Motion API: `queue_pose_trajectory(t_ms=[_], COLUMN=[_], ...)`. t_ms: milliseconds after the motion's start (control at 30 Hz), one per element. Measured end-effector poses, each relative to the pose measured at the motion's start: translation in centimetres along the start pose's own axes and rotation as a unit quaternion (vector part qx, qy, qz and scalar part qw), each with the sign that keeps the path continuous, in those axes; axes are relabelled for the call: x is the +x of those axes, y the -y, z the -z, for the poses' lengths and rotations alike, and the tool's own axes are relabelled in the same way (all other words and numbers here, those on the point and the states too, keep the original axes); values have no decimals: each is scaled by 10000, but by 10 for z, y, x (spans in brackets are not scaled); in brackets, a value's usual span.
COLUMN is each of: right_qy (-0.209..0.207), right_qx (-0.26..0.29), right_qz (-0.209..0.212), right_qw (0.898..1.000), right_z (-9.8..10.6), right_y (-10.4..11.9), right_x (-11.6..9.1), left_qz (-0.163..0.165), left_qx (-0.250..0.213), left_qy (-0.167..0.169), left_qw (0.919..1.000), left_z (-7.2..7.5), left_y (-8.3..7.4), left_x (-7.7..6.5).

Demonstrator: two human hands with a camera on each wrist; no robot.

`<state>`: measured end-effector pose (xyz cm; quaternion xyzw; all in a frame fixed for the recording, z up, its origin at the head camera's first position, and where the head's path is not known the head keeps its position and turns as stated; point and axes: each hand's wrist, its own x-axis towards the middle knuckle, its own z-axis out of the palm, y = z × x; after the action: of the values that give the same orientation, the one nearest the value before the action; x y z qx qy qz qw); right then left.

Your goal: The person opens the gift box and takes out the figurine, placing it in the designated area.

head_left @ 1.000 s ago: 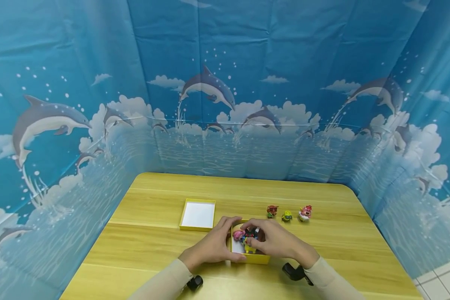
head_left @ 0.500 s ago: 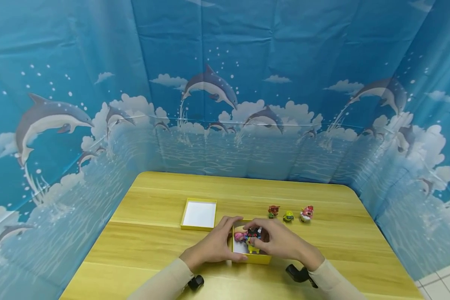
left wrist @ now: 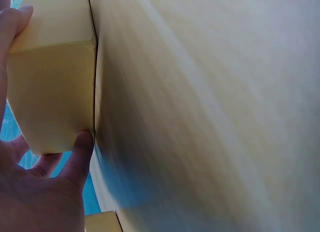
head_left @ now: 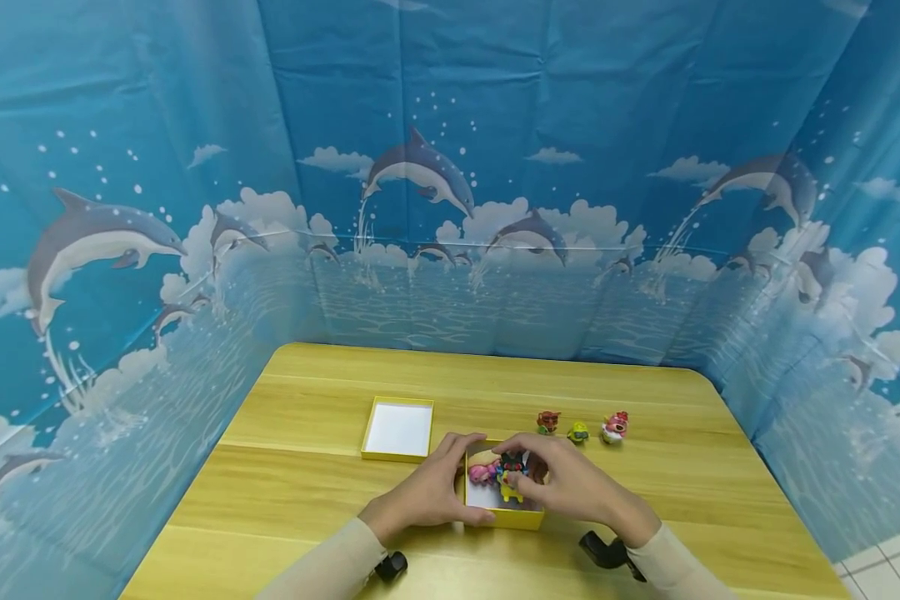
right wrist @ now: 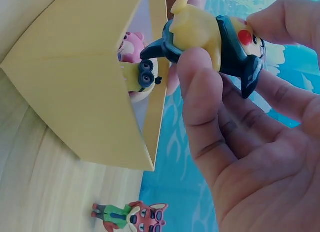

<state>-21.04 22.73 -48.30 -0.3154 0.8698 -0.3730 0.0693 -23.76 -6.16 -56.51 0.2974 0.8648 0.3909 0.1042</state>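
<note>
My left hand (head_left: 433,485) grips the left side of an uncovered yellow box (head_left: 516,519), the thumb at the near wall and the fingers toward the far corner. Between the thumb and fingers of my right hand (head_left: 573,485) is a yellow Pikachu figurine (right wrist: 196,34) with red cheeks and a dark green-blue costume. It is held over the box opening. Inside the box, the right wrist view shows a pink figurine (right wrist: 131,46) and a yellow Minion figurine (right wrist: 136,77) with goggles. The rest of the box's inside is partly hidden by my right hand.
A shallow yellow lid (head_left: 398,428), white inside, lies left of the box. Behind and right stand a fox figurine (head_left: 547,422), a small yellow-green figurine (head_left: 578,432) and a pink figurine (head_left: 614,427). A blue dolphin curtain (head_left: 450,300) encloses the table's far sides.
My right hand has shifted slightly right, with the Pikachu figurine in its fingers. The left hand keeps its place on the box.
</note>
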Motion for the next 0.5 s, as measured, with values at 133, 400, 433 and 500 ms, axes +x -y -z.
queue_pose_trajectory(t_ms=[133, 400, 433, 500], right_qy=[-101, -369, -399, -460], right_qx=[-25, -94, -106, -133], right_qz=[49, 185, 183, 179], right_qw=[9999, 9991, 9990, 9987], right_z=[1, 1, 1, 2], right_y=[-1, -4, -4, -5], right_x=[-1, -4, -4, -6], left_qz=[-9, -30, -29, -17], left_qx=[23, 24, 19, -6], left_qy=[5, -14, -16, -14], left_qw=[10000, 10000, 10000, 10000], left_z=[0, 0, 0, 0], left_y=[0, 1, 1, 0], left_x=[0, 0, 0, 0])
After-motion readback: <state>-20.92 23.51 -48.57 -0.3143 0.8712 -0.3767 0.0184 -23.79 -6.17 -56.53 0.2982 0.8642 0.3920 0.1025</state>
